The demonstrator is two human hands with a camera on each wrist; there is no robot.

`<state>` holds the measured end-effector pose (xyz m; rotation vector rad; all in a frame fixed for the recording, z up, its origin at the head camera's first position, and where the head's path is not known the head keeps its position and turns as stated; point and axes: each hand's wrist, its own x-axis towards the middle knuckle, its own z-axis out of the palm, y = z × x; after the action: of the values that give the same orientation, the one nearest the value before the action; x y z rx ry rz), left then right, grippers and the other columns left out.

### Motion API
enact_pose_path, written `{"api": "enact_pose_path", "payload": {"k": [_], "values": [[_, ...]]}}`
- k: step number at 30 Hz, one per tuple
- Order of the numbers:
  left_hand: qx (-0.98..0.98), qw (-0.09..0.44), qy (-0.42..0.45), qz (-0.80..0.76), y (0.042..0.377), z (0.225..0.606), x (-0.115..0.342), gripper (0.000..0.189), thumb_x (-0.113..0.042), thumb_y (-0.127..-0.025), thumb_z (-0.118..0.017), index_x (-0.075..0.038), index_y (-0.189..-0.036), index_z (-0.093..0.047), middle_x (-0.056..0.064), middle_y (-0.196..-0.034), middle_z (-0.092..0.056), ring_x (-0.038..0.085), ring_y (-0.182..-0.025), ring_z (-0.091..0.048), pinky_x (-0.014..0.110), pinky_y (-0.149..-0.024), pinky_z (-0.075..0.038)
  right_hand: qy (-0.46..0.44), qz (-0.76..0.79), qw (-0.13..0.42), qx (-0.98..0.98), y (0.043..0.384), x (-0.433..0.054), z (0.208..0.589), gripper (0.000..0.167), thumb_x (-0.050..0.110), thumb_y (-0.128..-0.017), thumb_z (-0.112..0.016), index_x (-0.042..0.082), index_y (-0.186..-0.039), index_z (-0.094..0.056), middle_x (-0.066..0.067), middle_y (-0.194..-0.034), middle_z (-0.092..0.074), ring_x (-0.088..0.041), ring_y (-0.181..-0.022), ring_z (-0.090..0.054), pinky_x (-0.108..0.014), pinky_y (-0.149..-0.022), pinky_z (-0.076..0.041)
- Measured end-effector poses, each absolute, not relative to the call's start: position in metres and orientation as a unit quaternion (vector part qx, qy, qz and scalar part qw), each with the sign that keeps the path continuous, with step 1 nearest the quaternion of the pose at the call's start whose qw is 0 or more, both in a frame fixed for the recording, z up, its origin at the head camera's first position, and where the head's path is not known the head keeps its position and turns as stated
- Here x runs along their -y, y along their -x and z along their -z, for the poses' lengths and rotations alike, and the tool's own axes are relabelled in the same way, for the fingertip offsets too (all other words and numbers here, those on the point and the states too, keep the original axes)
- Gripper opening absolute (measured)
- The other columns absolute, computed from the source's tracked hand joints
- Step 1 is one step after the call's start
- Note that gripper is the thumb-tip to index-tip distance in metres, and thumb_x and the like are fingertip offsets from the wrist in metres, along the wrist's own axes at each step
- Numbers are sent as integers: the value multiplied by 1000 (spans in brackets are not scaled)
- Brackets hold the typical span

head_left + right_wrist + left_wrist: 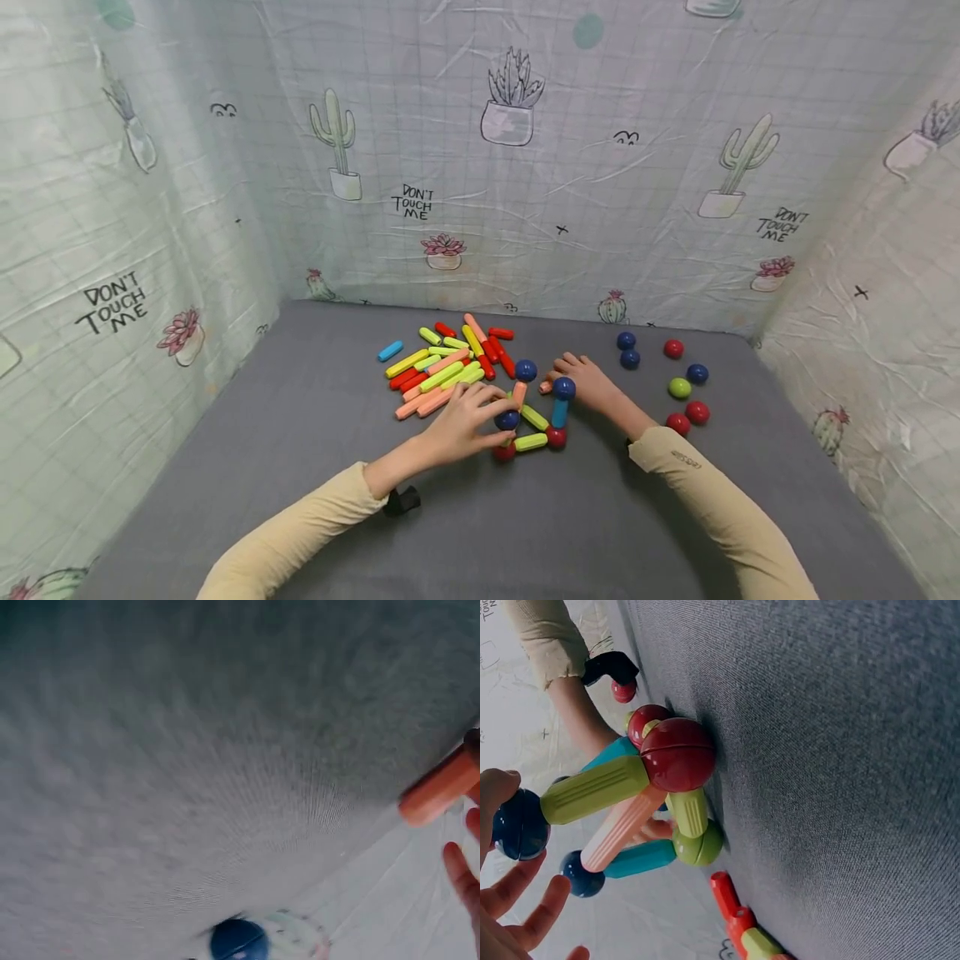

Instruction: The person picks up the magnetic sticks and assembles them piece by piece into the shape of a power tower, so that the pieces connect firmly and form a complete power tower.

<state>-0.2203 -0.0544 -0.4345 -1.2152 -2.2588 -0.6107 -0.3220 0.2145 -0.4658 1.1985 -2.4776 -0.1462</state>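
My left hand (467,419) pinches a blue ball (521,825) between thumb and fingers. That ball caps a lime stick (596,790), which rises from a red ball (679,755) at a lower corner of a small frame of sticks and balls. Lime sticks join the frame's low balls, among them a red ball (556,437) and a lime ball (699,842). A blue stick (560,413) stands upright under another blue ball (564,388). Just behind the frame, my right hand (588,385) holds a short salmon stick (436,793), its free end pointing out past the fingers.
A loose pile of red, yellow, lime and salmon sticks (442,375) lies left of the frame, with a blue stick (390,351) at its edge. Several loose balls, including a lime ball (679,387), lie to the right. A printed curtain (465,208) hangs behind the grey table (300,433).
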Motion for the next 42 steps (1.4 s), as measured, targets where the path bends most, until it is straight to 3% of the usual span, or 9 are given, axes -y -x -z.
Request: {"api": "enact_pose_path", "payload": {"k": [2, 7, 11, 14, 18, 22, 29, 42], "values": [[830, 250, 447, 221, 221, 435, 53, 38, -30, -73, -72, -17, -108, -63, -3, -99, -57, 12, -90, -48, 32, -75, -33, -392, -13, 192, 900, 323, -223, 461, 17, 10, -81, -63, 10, -97, -60, -6, -88, -55, -22, -81, -45, -36, -65, -40], [829, 256, 448, 217, 221, 435, 52, 39, -30, -73, -72, -19, -109, -62, -3, -98, -57, 12, -88, -47, 31, -75, -32, -292, -267, 162, 904, 314, -232, 417, 28, 14, -86, -58, 4, -112, -53, -13, -97, -59, -26, -87, -53, -40, -73, -44], [826, 263, 450, 214, 222, 436, 51, 40, -28, -72, -73, -18, -109, -61, -2, -97, -57, 12, -86, -47, 32, -74, -33, -324, -361, 128, 865, 290, -222, 383, 31, 13, -86, -58, 7, -116, -53, -11, -105, -60, -23, -92, -57, -40, -74, -49], [824, 265, 451, 218, 222, 436, 51, 40, -26, -72, -73, -17, -109, -61, -1, -97, -57, 13, -85, -48, 33, -74, -33, -415, -340, 105, 837, 273, -209, 378, 30, 9, -83, -61, 8, -112, -56, -6, -101, -62, -20, -91, -56, -36, -77, -46], [816, 275, 458, 222, 224, 437, 50, 37, -28, -75, -71, -15, -108, -61, 0, -96, -57, 15, -83, -48, 33, -73, -32, -490, -232, 92, 835, 258, -195, 389, 24, 15, -80, -65, 16, -104, -61, 5, -94, -62, -15, -86, -49, -30, -72, -35], [812, 284, 460, 218, 225, 438, 50, 36, -31, -76, -69, -16, -108, -61, -1, -97, -57, 15, -84, -49, 32, -73, -33, -487, -148, 106, 854, 251, -190, 399, 18, 23, -77, -68, 25, -95, -63, 12, -86, -60, -11, -86, -44, -29, -70, -27], [819, 272, 458, 214, 224, 438, 48, 42, -28, -74, -72, -14, -112, -61, 0, -99, -57, 15, -90, -51, 33, -75, -35, -511, -84, 143, 844, 245, -188, 408, 18, 28, -72, -72, 24, -88, -63, 12, -81, -61, -10, -80, -41, -30, -67, -18], [827, 270, 446, 211, 222, 438, 43, 41, -26, -73, -72, -15, -111, -60, 0, -100, -57, 15, -88, -50, 33, -75, -33, -513, -64, 216, 828, 235, -181, 418, 17, 26, -70, -74, 22, -83, -65, 10, -77, -62, -11, -72, -40, -32, -67, -19]]}}
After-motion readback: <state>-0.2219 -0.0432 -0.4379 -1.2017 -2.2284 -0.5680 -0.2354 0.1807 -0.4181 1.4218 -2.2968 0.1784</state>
